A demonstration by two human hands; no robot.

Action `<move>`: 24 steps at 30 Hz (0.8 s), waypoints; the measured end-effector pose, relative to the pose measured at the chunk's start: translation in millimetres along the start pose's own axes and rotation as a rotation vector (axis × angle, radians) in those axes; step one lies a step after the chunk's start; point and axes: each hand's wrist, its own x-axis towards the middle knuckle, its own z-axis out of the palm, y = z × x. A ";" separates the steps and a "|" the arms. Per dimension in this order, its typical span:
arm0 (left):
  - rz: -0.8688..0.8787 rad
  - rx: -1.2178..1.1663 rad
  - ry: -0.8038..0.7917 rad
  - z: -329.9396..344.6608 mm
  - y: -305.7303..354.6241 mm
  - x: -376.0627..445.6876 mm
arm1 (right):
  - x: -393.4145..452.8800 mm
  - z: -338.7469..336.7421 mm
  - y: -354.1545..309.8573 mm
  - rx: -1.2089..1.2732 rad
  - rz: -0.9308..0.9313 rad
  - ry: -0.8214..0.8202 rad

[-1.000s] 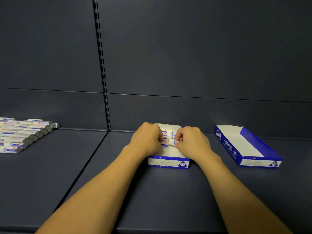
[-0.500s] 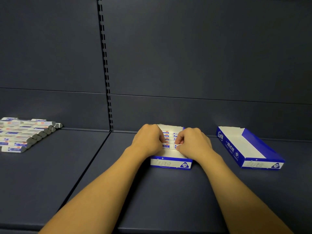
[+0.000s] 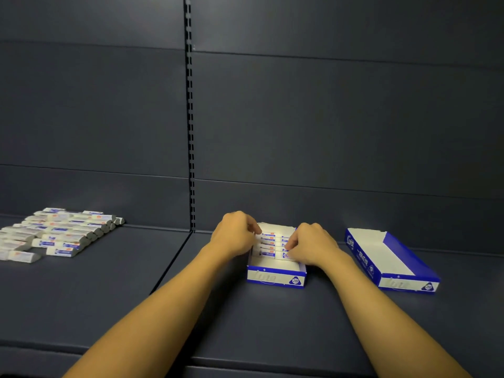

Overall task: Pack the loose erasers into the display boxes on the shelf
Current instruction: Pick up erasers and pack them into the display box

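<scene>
A blue and white display box [image 3: 275, 278] sits on the shelf in front of me, with several white erasers [image 3: 268, 245] lying in a row in its back half. My left hand [image 3: 236, 233] curls its fingers against the left ends of that row. My right hand [image 3: 313, 245] pinches the right end of the nearest eraser, which lies flat at the front of the row. The front part of the box floor is bare. The right ends of the erasers are hidden under my right fingers.
A second, empty display box [image 3: 362, 257] lies angled to the right. A pile of loose erasers [image 3: 62, 233] is laid in rows on the left shelf section. Dark back panels and a slotted upright [image 3: 191, 159] stand behind.
The eraser that my right hand held tilted over the box now lies flat at the front of the row. Both hands stay at the box sides.
</scene>
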 end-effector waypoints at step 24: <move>-0.213 0.616 0.141 -159.6 -101.9 -124.1 | -57.6 -6.0 -156.9 -0.209 -0.353 -0.098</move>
